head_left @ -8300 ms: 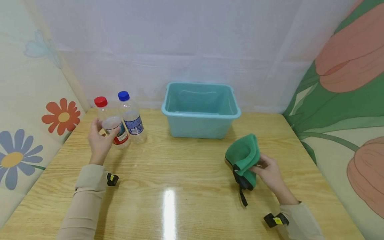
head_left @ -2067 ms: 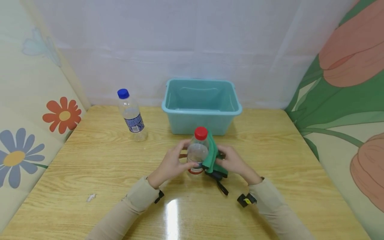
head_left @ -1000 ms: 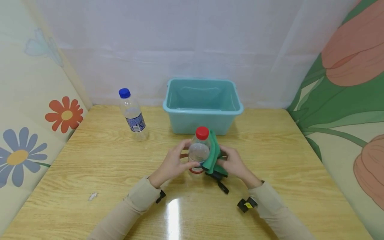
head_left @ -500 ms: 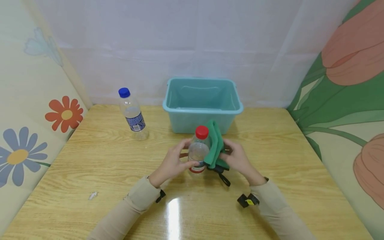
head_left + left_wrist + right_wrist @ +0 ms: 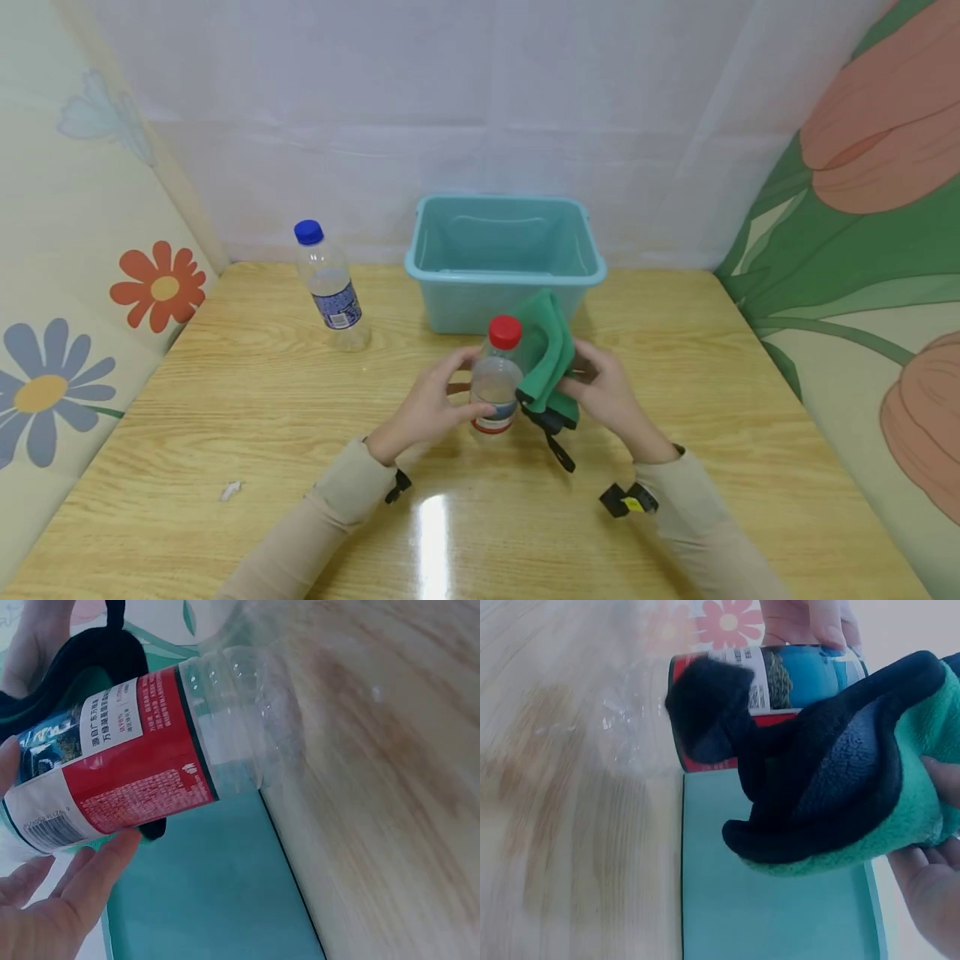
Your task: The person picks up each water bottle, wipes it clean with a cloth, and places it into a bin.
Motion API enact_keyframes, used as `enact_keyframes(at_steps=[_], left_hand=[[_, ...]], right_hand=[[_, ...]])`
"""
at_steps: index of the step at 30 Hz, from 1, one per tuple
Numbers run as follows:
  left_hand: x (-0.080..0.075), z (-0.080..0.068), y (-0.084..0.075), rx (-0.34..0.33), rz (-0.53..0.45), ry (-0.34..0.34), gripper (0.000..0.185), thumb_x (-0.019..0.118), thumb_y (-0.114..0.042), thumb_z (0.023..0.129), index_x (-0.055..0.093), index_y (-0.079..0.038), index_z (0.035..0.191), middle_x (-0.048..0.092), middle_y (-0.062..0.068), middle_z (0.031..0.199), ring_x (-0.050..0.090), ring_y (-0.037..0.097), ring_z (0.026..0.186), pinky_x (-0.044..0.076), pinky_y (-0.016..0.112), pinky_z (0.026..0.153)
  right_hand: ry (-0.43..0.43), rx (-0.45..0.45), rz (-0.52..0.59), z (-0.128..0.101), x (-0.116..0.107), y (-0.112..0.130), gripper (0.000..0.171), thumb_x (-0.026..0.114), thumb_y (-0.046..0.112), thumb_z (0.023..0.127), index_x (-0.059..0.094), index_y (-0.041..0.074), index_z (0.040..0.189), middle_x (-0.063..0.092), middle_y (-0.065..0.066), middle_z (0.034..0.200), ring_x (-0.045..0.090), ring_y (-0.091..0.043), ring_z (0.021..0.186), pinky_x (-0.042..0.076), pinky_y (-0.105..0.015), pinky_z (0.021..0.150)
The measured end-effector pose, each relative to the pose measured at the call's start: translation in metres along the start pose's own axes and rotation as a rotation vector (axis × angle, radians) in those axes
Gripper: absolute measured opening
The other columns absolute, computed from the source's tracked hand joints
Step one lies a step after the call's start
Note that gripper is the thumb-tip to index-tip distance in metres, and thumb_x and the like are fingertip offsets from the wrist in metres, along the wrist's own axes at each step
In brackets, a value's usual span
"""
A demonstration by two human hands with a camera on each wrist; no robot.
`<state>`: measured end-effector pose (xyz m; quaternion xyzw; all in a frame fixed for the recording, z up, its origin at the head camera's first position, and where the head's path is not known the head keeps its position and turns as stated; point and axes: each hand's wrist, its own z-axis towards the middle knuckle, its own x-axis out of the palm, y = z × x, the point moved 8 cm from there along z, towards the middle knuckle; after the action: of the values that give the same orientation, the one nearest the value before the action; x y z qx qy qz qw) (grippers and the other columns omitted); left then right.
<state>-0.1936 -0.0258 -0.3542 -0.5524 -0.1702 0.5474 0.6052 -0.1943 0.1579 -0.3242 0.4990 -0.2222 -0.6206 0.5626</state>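
Observation:
My left hand (image 5: 429, 408) grips a clear plastic bottle (image 5: 495, 382) with a red cap and a red-and-white label, upright at the middle of the table. My right hand (image 5: 609, 398) pinches a folded green cloth (image 5: 553, 358) with black edging and a black hanging loop, just right of the bottle. In the left wrist view, fingers and thumb lie on either side of the bottle's label (image 5: 135, 750). The right wrist view shows the cloth's dark grey inner face (image 5: 844, 757) and part of the bottle behind it. Whether cloth and bottle touch I cannot tell.
Behind the hands stands a light blue plastic bin (image 5: 495, 304) with nothing visible inside. Another clear bottle (image 5: 335, 300), with a blue cap and blue label, stands at the back left. A small white mark (image 5: 232, 490) shows on the wooden table (image 5: 360, 400) at the front left.
Earlier the left hand brought the red-capped bottle from the back left to the middle, and the cloth came against it. In the last half second the right hand and cloth shifted slightly rightward.

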Motion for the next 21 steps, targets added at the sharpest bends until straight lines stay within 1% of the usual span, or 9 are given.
enact_keyframes(at_steps=[3,8,12,15,19,21], left_hand=[[-0.001,0.001,0.0,0.022,0.025,0.009,0.069,0.076,-0.007,0.073,0.041,-0.007,0.133,0.051,0.01,0.115,0.052,0.023,0.104,0.054,0.033,0.079],[-0.003,0.002,0.001,0.031,0.052,0.013,0.07,0.074,-0.005,0.075,0.038,-0.004,0.135,0.051,0.013,0.115,0.052,0.026,0.103,0.054,0.04,0.079],[-0.005,0.003,0.003,0.033,0.047,0.009,0.067,0.072,-0.003,0.076,0.037,-0.001,0.133,0.052,0.016,0.118,0.052,0.028,0.106,0.053,0.042,0.081],[-0.006,0.003,0.003,0.039,0.037,0.029,0.064,0.07,-0.004,0.078,0.037,-0.003,0.133,0.052,0.016,0.122,0.051,0.028,0.11,0.052,0.042,0.083],[-0.006,0.002,0.002,0.063,0.045,0.075,0.068,0.065,-0.004,0.083,0.029,-0.005,0.14,0.049,0.018,0.126,0.048,0.03,0.115,0.05,0.047,0.086],[-0.006,0.0,0.002,0.068,0.056,0.084,0.072,0.065,-0.005,0.084,0.024,-0.006,0.142,0.047,0.019,0.129,0.046,0.03,0.117,0.048,0.048,0.087]], right_hand=[[-0.007,0.023,0.002,-0.002,-0.004,-0.003,0.046,0.061,-0.015,0.076,0.052,-0.007,0.12,0.06,-0.024,0.107,0.059,-0.006,0.09,0.054,-0.028,0.076],[-0.019,0.043,-0.005,-0.007,-0.008,-0.008,0.046,0.061,-0.014,0.077,0.051,-0.008,0.122,0.059,-0.025,0.108,0.059,-0.006,0.09,0.054,-0.027,0.077],[-0.01,0.016,-0.005,-0.009,-0.009,-0.008,0.047,0.061,-0.015,0.077,0.051,-0.009,0.122,0.059,-0.025,0.108,0.059,-0.005,0.09,0.054,-0.026,0.077],[-0.004,-0.006,-0.017,-0.01,-0.009,-0.007,0.047,0.061,-0.016,0.076,0.051,-0.009,0.121,0.059,-0.025,0.107,0.058,-0.004,0.09,0.054,-0.025,0.077],[0.001,-0.034,-0.049,-0.011,-0.008,-0.004,0.047,0.062,-0.017,0.075,0.052,-0.009,0.12,0.06,-0.025,0.107,0.058,-0.003,0.09,0.054,-0.025,0.076],[0.001,-0.05,-0.053,-0.012,-0.008,-0.003,0.046,0.061,-0.018,0.074,0.052,-0.01,0.119,0.06,-0.025,0.106,0.058,-0.003,0.09,0.054,-0.024,0.075]])
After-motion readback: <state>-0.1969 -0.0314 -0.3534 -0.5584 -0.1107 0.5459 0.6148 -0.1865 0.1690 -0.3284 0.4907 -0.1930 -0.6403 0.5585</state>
